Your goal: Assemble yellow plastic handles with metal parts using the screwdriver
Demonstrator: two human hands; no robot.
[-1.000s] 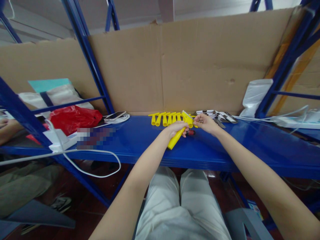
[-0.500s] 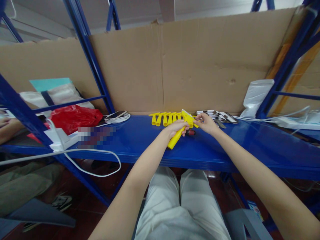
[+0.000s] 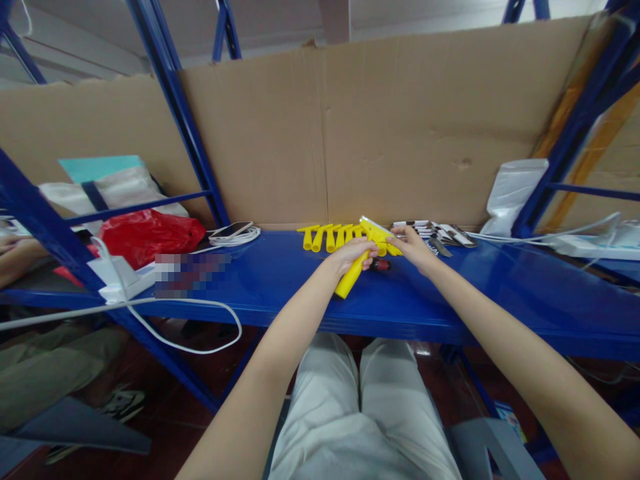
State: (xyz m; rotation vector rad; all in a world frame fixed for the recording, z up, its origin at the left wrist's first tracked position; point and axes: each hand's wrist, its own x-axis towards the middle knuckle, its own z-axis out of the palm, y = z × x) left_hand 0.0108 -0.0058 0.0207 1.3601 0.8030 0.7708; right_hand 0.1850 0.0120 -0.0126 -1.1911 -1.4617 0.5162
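Observation:
My left hand (image 3: 356, 255) is closed around the handle of a yellow scraper (image 3: 353, 277), which tilts up from lower left. Its wide head carries a pale, metallic-looking strip along the upper edge and points away from me. At the head's right end is my right hand (image 3: 414, 249), its fingers stretched out and touching or nearly touching the scraper. Behind my left hand, several like yellow scrapers (image 3: 330, 239) lie in a row. A screwdriver-like tool with a dark red and black handle (image 3: 382, 265) is partly hidden beside my left fingers.
Flat black-and-white strips or packets (image 3: 445, 233) lie at the back right of the blue shelf (image 3: 500, 280). A phone (image 3: 235, 229) rests on a coiled white cable at left. Cardboard (image 3: 400, 133) walls the back. Another person's arm (image 3: 23, 260) shows at far left.
My right fingers have gone from a pinch at the head's right end to a straighter, flatter pose against it. The scraper head has shifted slightly left; my left hand keeps its grip.

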